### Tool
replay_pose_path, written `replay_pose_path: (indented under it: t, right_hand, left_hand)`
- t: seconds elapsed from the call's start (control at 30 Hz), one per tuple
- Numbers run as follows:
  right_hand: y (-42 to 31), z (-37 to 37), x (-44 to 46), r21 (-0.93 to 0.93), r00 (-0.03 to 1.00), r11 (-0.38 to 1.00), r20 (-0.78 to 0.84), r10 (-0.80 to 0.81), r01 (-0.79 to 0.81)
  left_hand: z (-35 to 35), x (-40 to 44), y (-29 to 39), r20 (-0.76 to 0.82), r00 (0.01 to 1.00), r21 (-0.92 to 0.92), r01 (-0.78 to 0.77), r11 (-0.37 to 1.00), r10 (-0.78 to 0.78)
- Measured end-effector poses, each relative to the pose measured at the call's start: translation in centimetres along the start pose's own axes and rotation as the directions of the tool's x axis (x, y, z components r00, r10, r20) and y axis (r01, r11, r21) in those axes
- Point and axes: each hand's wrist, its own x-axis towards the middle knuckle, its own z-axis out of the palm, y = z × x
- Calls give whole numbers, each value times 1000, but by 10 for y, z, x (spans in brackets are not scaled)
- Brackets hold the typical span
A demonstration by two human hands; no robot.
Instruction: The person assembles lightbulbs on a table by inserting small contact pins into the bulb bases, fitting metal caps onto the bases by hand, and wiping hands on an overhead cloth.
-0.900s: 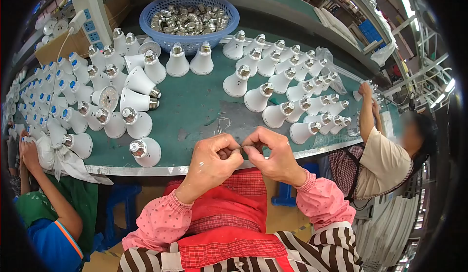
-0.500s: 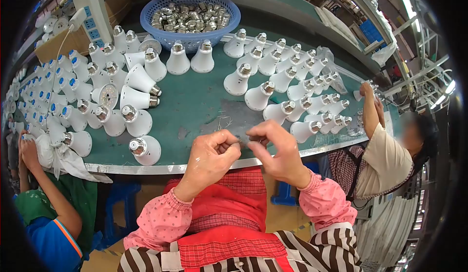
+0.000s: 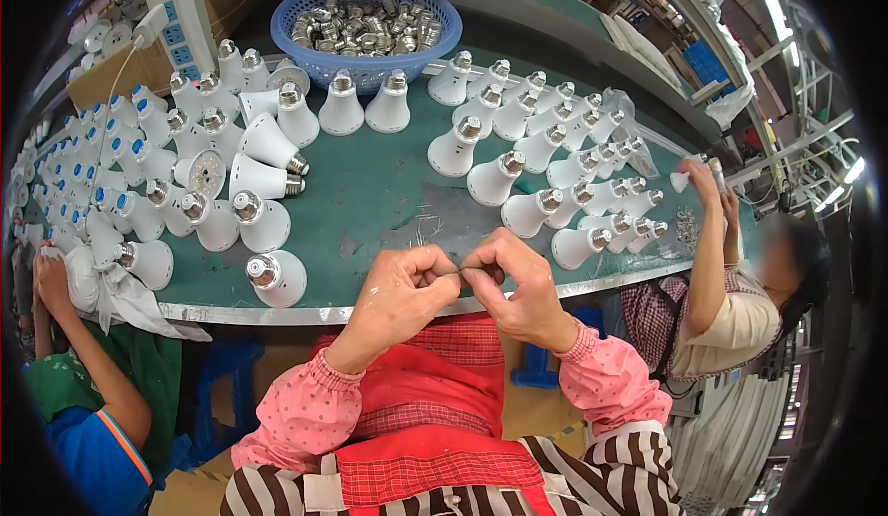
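Observation:
My left hand (image 3: 402, 294) and my right hand (image 3: 518, 285) meet at their fingertips above the front edge of the green table (image 3: 351, 183). Each is closed in a pinch, and whatever lies between the fingertips is too small to make out. Just beyond them, thin pins (image 3: 426, 225) lie scattered on a grey patch. A white bulb (image 3: 282, 278) with a metal cap stands left of my left hand. To the right of my right hand, another white bulb (image 3: 573, 248) leans among several more.
A blue basket (image 3: 365, 72) of metal caps stands at the back. Blue-capped bulbs (image 3: 139, 160) crowd the left side beside a power strip (image 3: 178, 30). A co-worker (image 3: 731, 322) sits at right; another's arm (image 3: 102, 368) shows at left beside a white cloth (image 3: 120, 294).
My fingertips parted about half a second ago and are together again now. The co-worker at right has raised an arm, now with a white bulb near the hand.

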Motion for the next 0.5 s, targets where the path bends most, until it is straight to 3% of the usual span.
replay_pose_path:
  t: [0.1, 0.2, 0.3, 0.4, 0.5]
  right_hand:
    - [-1, -2, 3, -49, 998, 997, 22, -57, 58]
    - [1, -3, 8, -243, 969, 938, 80, -234, 247]
    - [-12, -11, 16, -449, 897, 777, 256, -361, 441]
    - [-17, -15, 17, -507, 861, 703, 380, -337, 499]
    - [-11, -10, 13, -400, 926, 835, 178, -333, 377]
  left_hand:
    - [1, 1, 1, -8, 1000, 62, -22, 998, 23]
    - [0, 2, 2, -16, 999, 134, -43, 990, 45]
    - [2, 0, 8, -32, 997, 259, -58, 964, 69]
    - [5, -2, 11, -57, 995, 307, -65, 950, 86]
    - [-1, -4, 8, -31, 999, 161, -22, 987, 28]
